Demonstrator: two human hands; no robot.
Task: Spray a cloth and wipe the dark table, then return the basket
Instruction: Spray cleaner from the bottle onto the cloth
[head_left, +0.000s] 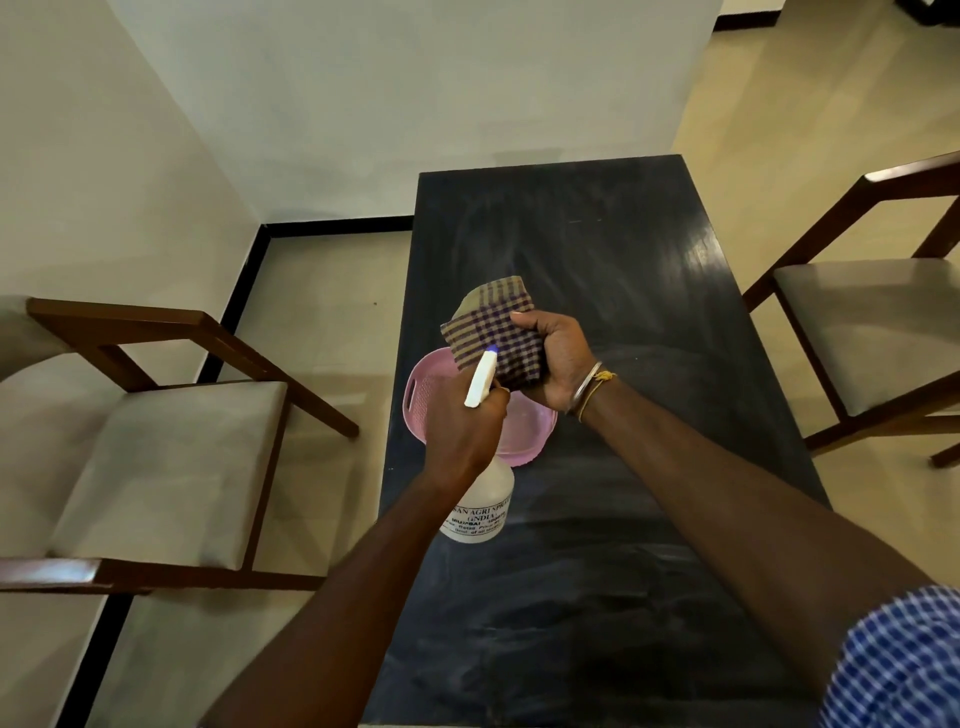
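Head view looks down on a long dark rectangular table with a matte, faintly streaked top, running away toward a pale wall. Near the table's left edge sits a round pink plastic basket with a slotted handle cut into its rim, resting on the tabletop.

Above that basket the left hand is wrapped around the neck of a white translucent plastic spray bottle, fingers closed on the trigger area; the bottle's white nozzle head points up and away toward the cloth. Its body hangs below the hand, just nearer than the basket, with black printed lettering on its side. Whether the base touches the table cannot be told.

The right hand holds a checked purple-and-tan woven cloth over the basket's far side, thumb on top and fingers curled beneath, pinching the fabric so it spreads open facing the nozzle. The nozzle tip is just beside the cloth's lower part. A thin metal bangle and a yellow thread circle the right wrist, and a blue-and-white checked sleeve shows at the table's near right corner.

Left of the table stands a dark wooden chair with a beige cushioned seat; a matching wooden chair stands to the table's right.
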